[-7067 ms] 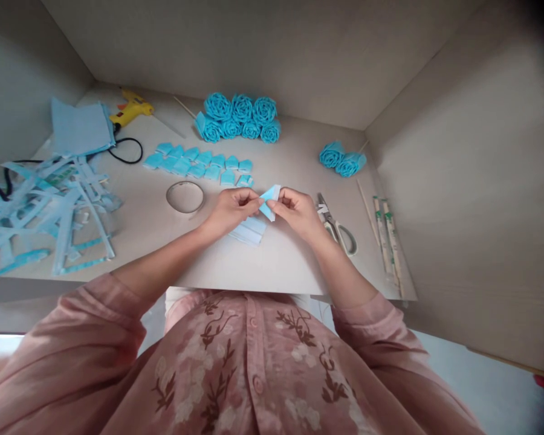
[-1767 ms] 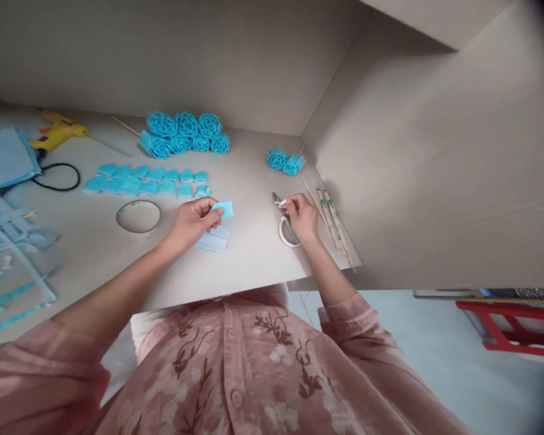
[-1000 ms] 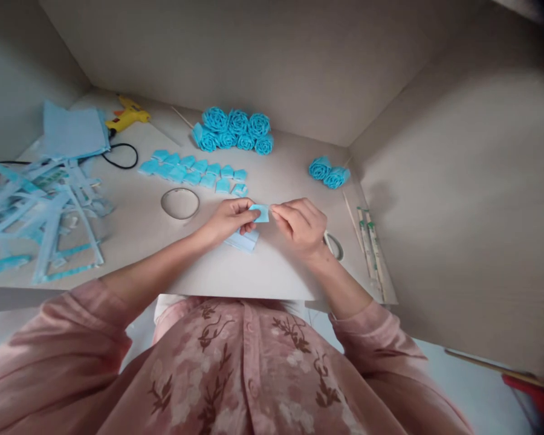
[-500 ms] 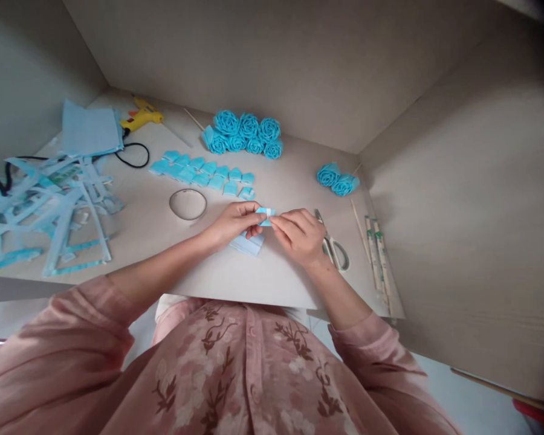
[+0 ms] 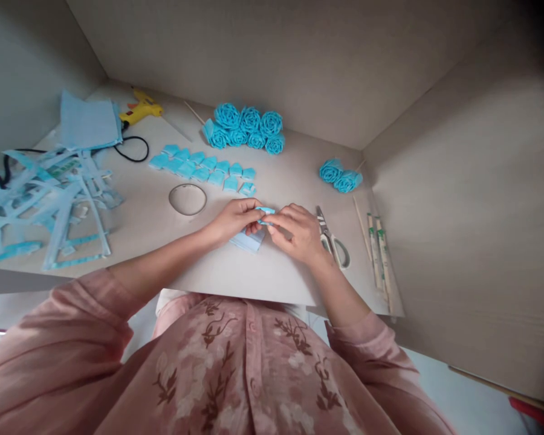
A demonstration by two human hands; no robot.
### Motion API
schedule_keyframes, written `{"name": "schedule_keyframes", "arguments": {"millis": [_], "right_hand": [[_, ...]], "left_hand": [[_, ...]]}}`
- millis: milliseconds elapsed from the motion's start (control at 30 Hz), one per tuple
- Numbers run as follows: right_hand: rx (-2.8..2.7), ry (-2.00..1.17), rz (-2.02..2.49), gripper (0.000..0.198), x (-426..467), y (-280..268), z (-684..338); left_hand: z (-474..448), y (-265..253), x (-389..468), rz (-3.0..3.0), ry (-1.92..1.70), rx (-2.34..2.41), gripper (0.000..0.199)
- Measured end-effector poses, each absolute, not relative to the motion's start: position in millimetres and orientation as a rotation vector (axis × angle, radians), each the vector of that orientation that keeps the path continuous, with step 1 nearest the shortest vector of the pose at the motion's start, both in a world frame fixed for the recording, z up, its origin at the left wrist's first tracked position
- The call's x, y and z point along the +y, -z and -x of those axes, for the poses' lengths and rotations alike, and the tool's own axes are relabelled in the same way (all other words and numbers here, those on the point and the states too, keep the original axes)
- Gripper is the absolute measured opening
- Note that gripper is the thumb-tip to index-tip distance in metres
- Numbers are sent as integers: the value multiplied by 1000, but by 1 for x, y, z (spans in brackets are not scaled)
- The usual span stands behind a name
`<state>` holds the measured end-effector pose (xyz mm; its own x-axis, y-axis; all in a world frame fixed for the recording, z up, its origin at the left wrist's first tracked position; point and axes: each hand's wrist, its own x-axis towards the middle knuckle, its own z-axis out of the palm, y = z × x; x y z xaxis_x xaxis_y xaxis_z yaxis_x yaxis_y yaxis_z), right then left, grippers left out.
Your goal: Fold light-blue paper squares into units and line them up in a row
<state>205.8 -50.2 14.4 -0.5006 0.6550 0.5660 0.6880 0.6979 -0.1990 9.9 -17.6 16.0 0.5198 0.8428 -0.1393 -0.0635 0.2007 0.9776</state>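
Observation:
Between my two hands is a small folded blue paper piece (image 5: pixel 266 210) with a white patch on it. My left hand (image 5: pixel 236 219) pinches its left side between thumb and fingers. From the right, the fingertips of my right hand (image 5: pixel 295 231) press on the same piece and cover part of it. Just below them a stack of pale blue paper pieces (image 5: pixel 249 240) lies on the table, partly hidden by my left hand. Scissors with white handles (image 5: pixel 333 241) lie right beside my right hand.
Rows of folded blue pieces (image 5: pixel 199 168) lie beyond a tape roll (image 5: pixel 187 200). Blue paper roses (image 5: pixel 247 128) stand at the back, two more roses (image 5: pixel 340 175) at right near wooden sticks (image 5: pixel 378 254). A yellow glue gun (image 5: pixel 141 109), paper sheets (image 5: pixel 89 124) and scraps (image 5: pixel 58 205) fill the left.
My right fingers have moved over the blue piece and now cover more of it; its white patch shows less. The left hand keeps its hold.

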Motion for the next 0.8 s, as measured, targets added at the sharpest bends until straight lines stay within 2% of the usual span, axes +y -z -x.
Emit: {"name": "schedule_keyframes", "arguments": {"millis": [333,700,800], "right_hand": [[-2018,-192,1011,21,-51,-16,-205],[-2089,-150,913,10,-45,-13,-208],[-2165,-160,889,13,-45,-16,-210]], "left_hand": [[-9,-14,-14,-1216,-712,812,19],[-8,-22,-15,-1212,-791,897,20],[-9,-22,-16,-1215,-796,909,22]]}}
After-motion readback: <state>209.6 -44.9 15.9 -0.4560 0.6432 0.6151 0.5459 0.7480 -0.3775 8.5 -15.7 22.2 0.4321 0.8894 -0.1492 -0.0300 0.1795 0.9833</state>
